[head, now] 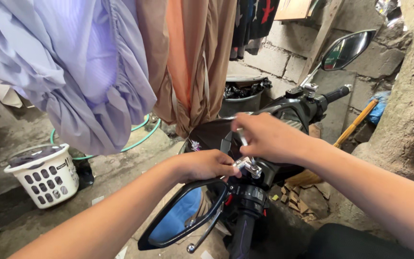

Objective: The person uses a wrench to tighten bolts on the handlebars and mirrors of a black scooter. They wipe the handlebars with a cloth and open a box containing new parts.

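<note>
Left hand point(206, 164) pinches the silver mirror mount point(249, 166) on the near handlebar point(245, 211) of a black scooter point(283, 115); fingertips closed on it, thumb side hidden. Right hand point(269, 136) curls around a thin metal tool point(242, 136) above the mount; tool tip obscured by fingers. Near mirror point(180, 218) hangs tilted below the mount, lower edge cut off. Far mirror point(346, 48) upright. Hanging clothes point(97, 67) block the scooter's front.

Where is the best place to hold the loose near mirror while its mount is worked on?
Probably the thin stem of the near mirror, taken from below: the head tilts down and leftward, and the left hand and right hand crowd the silver clamp above.
</note>
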